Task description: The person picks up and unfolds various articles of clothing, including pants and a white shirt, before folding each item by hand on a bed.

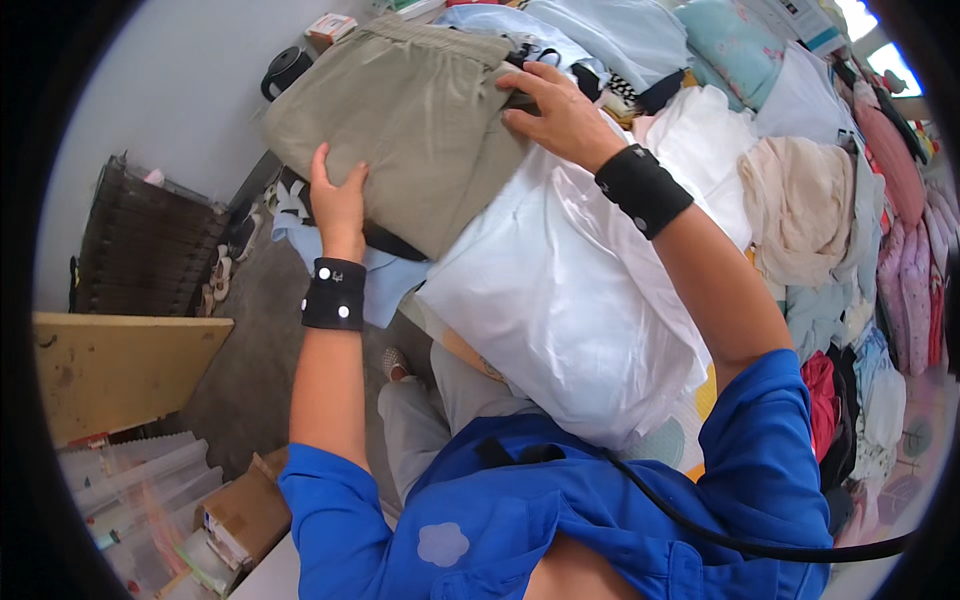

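Olive-khaki trousers [400, 120] with an elastic waistband lie folded on the pile in front of me, waistband at the far end. My left hand [338, 205] rests on their near left edge, thumb and index finger spread apart; the other fingers are partly hidden. At their right edge, just below the waistband, my right hand [558, 115] touches the cloth with its fingers stretched and apart. A large white cloth or garment [560, 300] spreads from beneath the trousers toward my lap. Light blue fabric [385, 285] hangs below my left hand.
Heaped clothes surround the far and right sides, including a beige garment [795, 205] and a floral teal cushion-like bundle [730, 45]. A black round object [287, 72] stands by the wall. At left are a yellowish board [130, 370] and a cardboard box [245, 510]. A black cable [760, 548] crosses my right side.
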Demonstrator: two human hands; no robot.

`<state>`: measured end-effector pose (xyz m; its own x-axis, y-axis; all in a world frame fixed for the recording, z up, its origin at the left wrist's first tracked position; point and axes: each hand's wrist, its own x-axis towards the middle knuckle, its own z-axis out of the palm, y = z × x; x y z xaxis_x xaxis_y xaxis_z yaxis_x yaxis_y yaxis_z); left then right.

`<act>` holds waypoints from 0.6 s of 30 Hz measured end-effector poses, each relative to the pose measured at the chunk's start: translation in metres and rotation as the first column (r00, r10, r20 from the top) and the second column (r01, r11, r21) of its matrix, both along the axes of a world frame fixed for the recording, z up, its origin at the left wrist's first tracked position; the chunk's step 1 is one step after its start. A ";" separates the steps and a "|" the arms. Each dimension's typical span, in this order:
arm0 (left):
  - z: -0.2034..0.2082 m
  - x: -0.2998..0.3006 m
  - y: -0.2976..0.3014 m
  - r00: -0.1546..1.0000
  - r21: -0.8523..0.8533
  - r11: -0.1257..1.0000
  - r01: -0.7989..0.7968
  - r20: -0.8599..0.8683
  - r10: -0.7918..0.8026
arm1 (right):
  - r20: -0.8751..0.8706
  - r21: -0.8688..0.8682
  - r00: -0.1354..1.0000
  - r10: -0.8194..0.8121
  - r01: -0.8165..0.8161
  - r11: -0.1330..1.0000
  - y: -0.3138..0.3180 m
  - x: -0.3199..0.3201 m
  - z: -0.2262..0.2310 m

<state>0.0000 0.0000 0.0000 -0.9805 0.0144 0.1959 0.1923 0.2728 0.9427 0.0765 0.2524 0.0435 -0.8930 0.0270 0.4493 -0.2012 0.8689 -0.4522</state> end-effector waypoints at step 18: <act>-0.013 0.154 0.102 0.515 -0.815 0.478 0.327 -0.271 -0.814 | 0.147 0.348 0.900 -0.411 0.342 0.873 0.011 0.254 -0.035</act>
<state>0.1537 0.1023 -0.0128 -0.3447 0.8694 0.3539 0.9353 0.2859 0.2087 0.3304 0.2636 0.0081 -0.9162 0.2725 0.2938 0.2387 0.9600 -0.1462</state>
